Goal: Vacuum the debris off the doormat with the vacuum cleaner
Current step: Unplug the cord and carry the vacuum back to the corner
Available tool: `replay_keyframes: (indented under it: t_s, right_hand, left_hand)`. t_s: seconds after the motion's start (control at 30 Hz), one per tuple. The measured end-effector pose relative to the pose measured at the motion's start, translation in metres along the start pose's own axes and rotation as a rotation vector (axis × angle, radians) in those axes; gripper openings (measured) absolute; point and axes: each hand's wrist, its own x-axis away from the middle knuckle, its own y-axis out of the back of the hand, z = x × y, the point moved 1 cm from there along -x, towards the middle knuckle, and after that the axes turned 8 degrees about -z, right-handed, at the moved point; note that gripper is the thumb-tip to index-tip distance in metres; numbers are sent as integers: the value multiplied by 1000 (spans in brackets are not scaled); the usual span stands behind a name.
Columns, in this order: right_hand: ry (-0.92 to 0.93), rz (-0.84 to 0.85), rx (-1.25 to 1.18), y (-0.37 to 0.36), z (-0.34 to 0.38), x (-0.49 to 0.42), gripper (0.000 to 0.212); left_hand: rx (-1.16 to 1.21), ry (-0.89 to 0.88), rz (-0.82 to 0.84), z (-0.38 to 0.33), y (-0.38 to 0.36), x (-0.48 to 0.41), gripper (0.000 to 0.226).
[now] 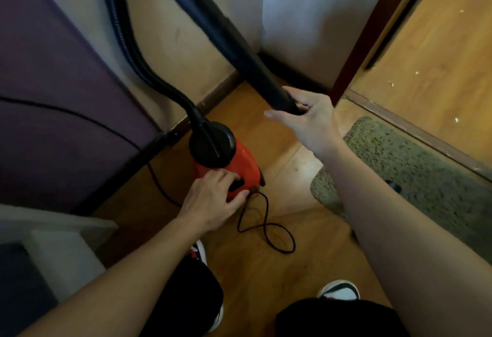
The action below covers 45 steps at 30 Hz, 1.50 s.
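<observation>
Left hand (213,197), 7 o'clock: clasping vacuum cleaner (239,161), likely for switch. Right hand (308,118), 2 o'clock: gripping nozzle (277,94) near doormat (399,169).

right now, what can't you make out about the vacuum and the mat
Head view only.
Mouth of the tube: covered by the right hand.
Controls on the vacuum cleaner: under the left hand.
Near part of the doormat: behind the right forearm; debris lost in its speckled pile.
Top of the hose: past the upper edge.

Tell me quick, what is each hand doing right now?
Left hand: closed on the red vacuum cleaner body.
Right hand: closed round the end of the black vacuum tube, thumb sticking out.
</observation>
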Motion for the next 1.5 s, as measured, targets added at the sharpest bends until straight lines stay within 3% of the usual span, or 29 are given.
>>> replay_keyframes:
  t_s: [0.13, 0.5, 1.33, 1.5]
  right_hand:
    - [-15, 10, 52, -9, 2, 10, 38]
    - [-32, -3, 133, -19, -10, 2, 43]
    - [-49, 99, 130, -30, -20, 12, 47]
    - [-34, 97, 145, -32, -22, 13, 45]
  left_hand:
    - [-39, 143, 96, 10, -18, 6, 62]
    - [-135, 162, 353, 40, -81, -7, 87]
    - [-258, -70, 271, 54, -107, 2, 78]
    - [-372, -98, 300, 53, -112, 3, 86]
